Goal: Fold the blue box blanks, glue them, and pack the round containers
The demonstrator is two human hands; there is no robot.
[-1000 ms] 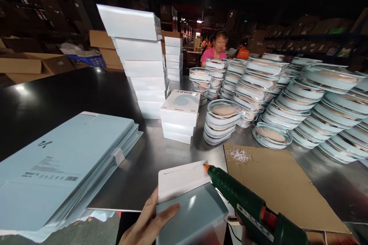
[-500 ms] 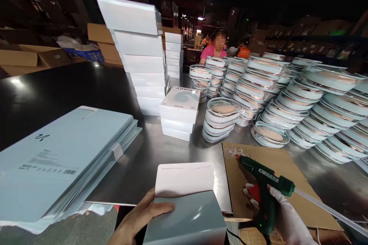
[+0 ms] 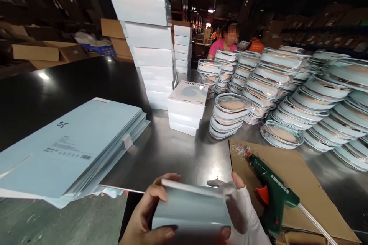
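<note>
A pale blue-grey carton box [image 3: 191,208] sits low in the middle of the view, its flap folded down. My left hand [image 3: 146,214] grips its left side, fingers curled over the top edge and thumb under the front. My right hand [image 3: 243,214], in a white fingerless glove, presses on the box's right side. A green glue gun [image 3: 271,189] with an orange trigger lies on a sheet of brown cardboard [image 3: 299,183] just right of my right hand, nozzle pointing away from me.
A pile of flat blue cartons [image 3: 71,149] lies at the left. Stacks of white boxes [image 3: 149,46] and a short stack [image 3: 186,107] stand ahead. Several stacks of lidded round dishes [image 3: 287,88] fill the right. A person in pink [image 3: 222,44] works behind them.
My right hand set the glue gun down on the cardboard and moved onto the box. The white flap, open before, is now folded shut, with both hands on the box.
</note>
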